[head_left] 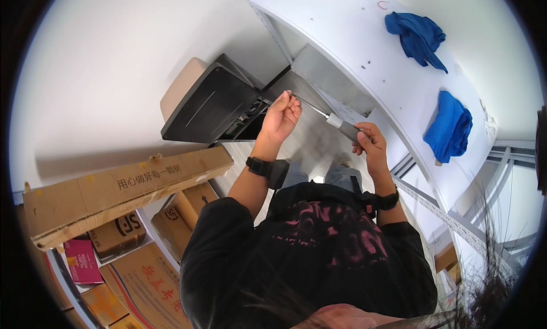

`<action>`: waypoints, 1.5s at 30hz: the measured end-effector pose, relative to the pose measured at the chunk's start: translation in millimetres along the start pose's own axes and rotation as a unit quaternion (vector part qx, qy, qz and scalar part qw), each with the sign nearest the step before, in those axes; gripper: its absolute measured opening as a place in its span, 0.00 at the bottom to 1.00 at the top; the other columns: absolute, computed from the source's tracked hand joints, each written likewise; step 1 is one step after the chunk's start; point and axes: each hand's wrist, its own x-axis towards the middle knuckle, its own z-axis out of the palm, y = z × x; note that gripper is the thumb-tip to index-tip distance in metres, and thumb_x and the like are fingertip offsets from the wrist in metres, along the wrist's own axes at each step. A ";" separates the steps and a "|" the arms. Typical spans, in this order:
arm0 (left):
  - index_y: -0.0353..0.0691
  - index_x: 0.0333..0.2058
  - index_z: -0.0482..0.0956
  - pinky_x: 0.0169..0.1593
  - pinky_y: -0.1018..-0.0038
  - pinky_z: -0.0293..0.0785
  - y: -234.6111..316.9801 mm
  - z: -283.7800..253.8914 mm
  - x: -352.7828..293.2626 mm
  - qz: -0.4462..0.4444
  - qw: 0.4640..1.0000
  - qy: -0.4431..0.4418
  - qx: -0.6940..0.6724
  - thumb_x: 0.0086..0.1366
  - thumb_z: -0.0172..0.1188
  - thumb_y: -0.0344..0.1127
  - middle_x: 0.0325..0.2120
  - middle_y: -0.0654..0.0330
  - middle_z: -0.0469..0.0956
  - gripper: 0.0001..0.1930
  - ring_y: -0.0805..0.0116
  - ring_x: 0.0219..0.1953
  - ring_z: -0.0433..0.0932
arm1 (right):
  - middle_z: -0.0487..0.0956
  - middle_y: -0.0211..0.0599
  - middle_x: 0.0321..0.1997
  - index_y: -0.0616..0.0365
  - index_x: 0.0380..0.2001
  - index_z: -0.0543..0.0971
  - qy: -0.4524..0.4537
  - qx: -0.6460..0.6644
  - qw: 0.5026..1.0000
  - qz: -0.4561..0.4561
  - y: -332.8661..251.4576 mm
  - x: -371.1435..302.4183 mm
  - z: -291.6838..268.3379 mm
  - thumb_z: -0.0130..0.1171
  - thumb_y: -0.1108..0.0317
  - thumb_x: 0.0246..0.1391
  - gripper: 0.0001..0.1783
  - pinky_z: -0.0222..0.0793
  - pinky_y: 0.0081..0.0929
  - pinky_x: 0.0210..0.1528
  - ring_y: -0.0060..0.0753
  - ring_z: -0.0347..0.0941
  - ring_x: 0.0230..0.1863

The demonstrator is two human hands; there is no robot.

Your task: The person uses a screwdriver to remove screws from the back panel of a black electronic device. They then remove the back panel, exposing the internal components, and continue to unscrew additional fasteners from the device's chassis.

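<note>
My right hand [371,145] is closed round the grey handle of a screwdriver [344,127]. Its thin metal shaft slants up and left, toward my other hand. At the far end of that shaft, my left hand [281,117] is closed in a pinch, thumb and fingertips together at the tip. Whether a small part sits in those fingertips is too small to tell. Both hands are held in the air in front of my body, above the floor.
Beyond my left hand stands a black and beige boxy object [213,104] by the wall. A long cardboard box [131,186] lies over a shelf of cartons [142,278] at left. A white table [342,41] on the right bears two blue cloths [419,37].
</note>
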 end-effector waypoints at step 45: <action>0.47 0.41 0.74 0.34 0.77 0.68 137.9 -229.0 -118.8 -0.019 0.959 0.274 0.063 0.65 0.55 0.43 0.32 0.68 0.74 0.10 0.76 0.30 0.69 | 0.74 0.30 0.32 0.58 0.44 0.72 -0.054 -0.141 0.976 0.154 159.8 -6.7 230.5 0.60 0.67 0.50 0.17 0.65 0.19 0.32 0.19 0.68 0.31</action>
